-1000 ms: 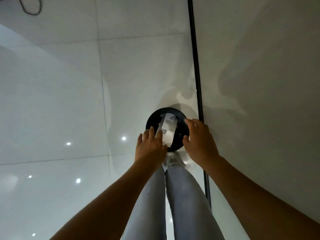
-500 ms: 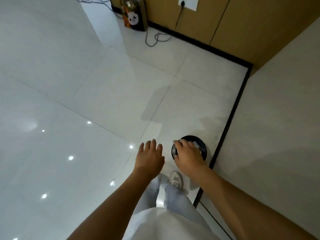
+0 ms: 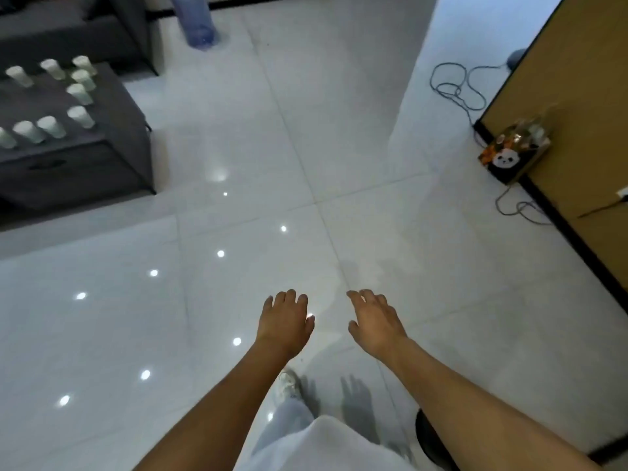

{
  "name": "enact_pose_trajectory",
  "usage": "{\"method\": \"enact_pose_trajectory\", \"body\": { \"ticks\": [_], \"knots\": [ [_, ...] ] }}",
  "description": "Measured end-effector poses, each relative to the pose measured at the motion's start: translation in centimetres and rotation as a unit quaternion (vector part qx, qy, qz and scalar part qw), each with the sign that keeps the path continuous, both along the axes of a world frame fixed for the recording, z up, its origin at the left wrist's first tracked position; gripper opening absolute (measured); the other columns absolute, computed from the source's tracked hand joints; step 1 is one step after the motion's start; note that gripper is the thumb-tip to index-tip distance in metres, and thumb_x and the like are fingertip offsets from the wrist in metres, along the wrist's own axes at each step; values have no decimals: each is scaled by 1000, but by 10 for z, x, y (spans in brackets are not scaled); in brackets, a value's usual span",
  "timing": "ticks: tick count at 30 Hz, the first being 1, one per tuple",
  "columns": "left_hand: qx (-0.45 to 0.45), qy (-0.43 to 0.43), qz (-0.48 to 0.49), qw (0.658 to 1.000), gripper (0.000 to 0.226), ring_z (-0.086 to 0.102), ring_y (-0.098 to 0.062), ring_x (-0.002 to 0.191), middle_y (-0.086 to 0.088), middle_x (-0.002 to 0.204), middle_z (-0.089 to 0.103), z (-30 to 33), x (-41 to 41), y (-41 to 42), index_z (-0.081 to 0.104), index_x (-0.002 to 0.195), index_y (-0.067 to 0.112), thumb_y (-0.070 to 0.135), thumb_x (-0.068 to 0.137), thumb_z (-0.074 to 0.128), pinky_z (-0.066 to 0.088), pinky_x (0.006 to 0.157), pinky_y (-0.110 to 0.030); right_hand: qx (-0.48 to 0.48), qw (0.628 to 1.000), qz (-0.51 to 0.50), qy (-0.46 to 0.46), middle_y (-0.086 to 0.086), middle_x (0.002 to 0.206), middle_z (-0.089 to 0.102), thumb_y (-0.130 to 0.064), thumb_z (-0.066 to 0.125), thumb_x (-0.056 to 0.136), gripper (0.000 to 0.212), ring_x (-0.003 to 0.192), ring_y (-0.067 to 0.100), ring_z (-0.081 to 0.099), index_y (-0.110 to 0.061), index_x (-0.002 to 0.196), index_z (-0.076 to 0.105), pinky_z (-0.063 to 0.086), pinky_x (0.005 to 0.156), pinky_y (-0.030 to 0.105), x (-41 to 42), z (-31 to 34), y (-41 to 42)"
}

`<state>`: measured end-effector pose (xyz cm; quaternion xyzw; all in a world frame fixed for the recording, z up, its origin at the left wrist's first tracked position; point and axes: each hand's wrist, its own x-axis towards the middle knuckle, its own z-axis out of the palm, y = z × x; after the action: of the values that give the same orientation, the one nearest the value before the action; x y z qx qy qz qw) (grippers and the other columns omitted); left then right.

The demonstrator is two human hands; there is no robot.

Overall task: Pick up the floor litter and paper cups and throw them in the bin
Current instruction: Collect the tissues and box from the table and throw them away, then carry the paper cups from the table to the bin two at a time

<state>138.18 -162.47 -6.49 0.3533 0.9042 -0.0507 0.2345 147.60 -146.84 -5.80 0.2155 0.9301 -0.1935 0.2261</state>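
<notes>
My left hand [image 3: 284, 320] and my right hand [image 3: 376, 321] hang side by side above the white tiled floor, fingers relaxed and spread, holding nothing. Several white paper cups [image 3: 79, 116] stand upright on a dark grey low table [image 3: 115, 137] at the far left. The black bin [image 3: 429, 440] shows only as a dark edge at the bottom right, mostly hidden behind my right forearm. No litter shows on the floor tiles in front of me.
A dark sofa [image 3: 68, 32] stands behind the table. A blue water bottle [image 3: 197, 22] stands at the back. A panda-print box [image 3: 513, 154] and loose cables [image 3: 458, 86] lie along the brown wall [image 3: 584, 96] at the right.
The view has swung left from the bin toward the room. My right hand has come off the bin's rim; both hands now hang free over the floor.
</notes>
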Motion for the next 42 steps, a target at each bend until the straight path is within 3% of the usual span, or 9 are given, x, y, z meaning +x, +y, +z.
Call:
{"method": "enact_pose_trajectory", "body": {
  "ticks": [8,18,29,42],
  "knots": [
    [-10,-9,190,982,49,42,-25,125,-6,135,46,13,-143,-138,39,137,15,44,99,33,29,109,-39,-23,989,144,33,4,151,31,-26,49,96,59,130,25,37,-22,149,25,37,105,36,-185,11,-108],
    [18,5,305,952,49,42,-23,125,-5,136,46,20,-310,-194,39,138,16,44,99,33,31,107,-36,-2,962,270,37,4,151,29,-27,48,95,61,131,26,35,-22,151,22,38,103,36,-392,19,-145],
    [52,16,413,909,48,46,-23,119,-5,131,49,42,-518,-225,41,137,15,43,98,35,37,101,-33,-2,938,342,56,5,150,29,-28,49,95,61,128,27,35,-22,149,22,40,101,37,-648,37,-181],
    [46,26,444,894,48,51,-23,115,-5,129,52,35,-745,-387,44,134,14,44,97,38,42,95,-33,-28,936,346,50,5,149,31,-24,49,93,60,129,28,36,-22,149,25,40,100,37,-885,29,-337]
  ]
}}
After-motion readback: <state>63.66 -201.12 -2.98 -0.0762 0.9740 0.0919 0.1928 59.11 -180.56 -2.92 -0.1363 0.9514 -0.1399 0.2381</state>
